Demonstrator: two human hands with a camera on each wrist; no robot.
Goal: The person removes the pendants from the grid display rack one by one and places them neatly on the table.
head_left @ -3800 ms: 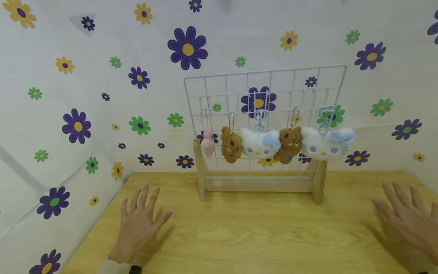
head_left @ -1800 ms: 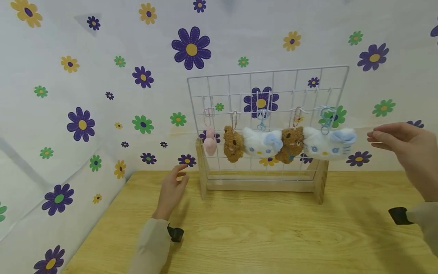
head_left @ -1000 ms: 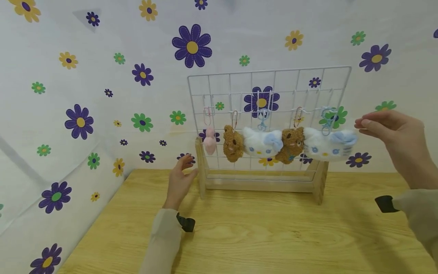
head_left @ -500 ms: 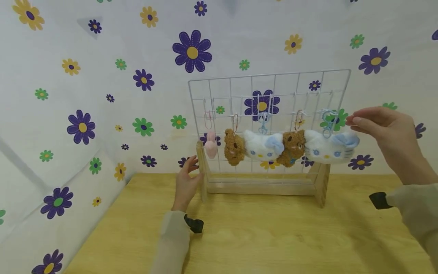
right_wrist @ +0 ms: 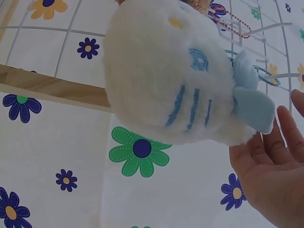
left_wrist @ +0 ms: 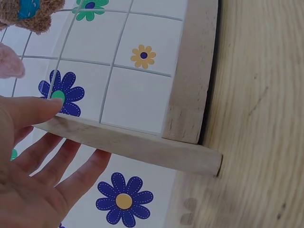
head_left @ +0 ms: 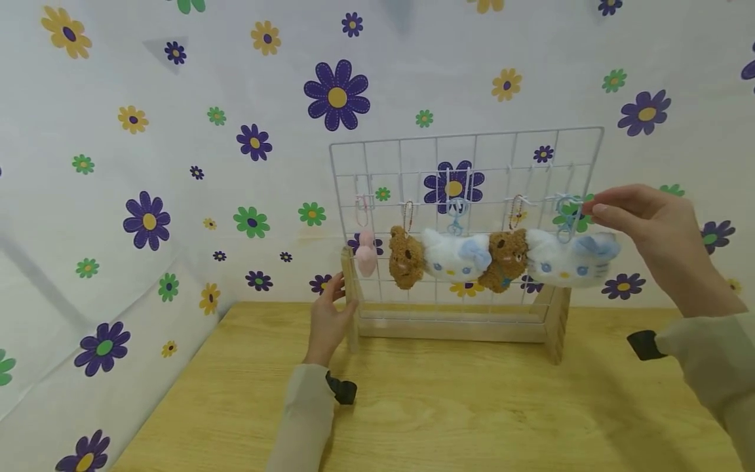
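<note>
In the head view, several plush charms hang on a white wire grid rack (head_left: 492, 136) with a wooden stand (head_left: 451, 331). My left hand (head_left: 327, 324) is at the stand's left post (left_wrist: 128, 145). Its lightly bent fingers (left_wrist: 83, 178) reach behind the post's edge, and the thumb lies apart in front. Beside the blue key ring (head_left: 567, 213) of the rightmost white cat plush (head_left: 554, 265) is my right hand (head_left: 655, 229), thumb and forefinger near each other with nothing visibly held. The right wrist view has that hand behind the plush's blue bow (right_wrist: 254, 104), fingers loosely extended.
Further left hang a brown bear plush (head_left: 504, 259), another white cat plush (head_left: 451, 255), a second brown bear (head_left: 406, 259) and a small pink plush (head_left: 366, 252). White hooks stick out of the grid. The rack stands on a wood-grain table (head_left: 448, 406) before a flower-print backdrop (head_left: 265, 85).
Both hands have risen from beside the rack and come inward: the left to the left post, the right to the rightmost key ring. The plush charms still hang in the same order.
</note>
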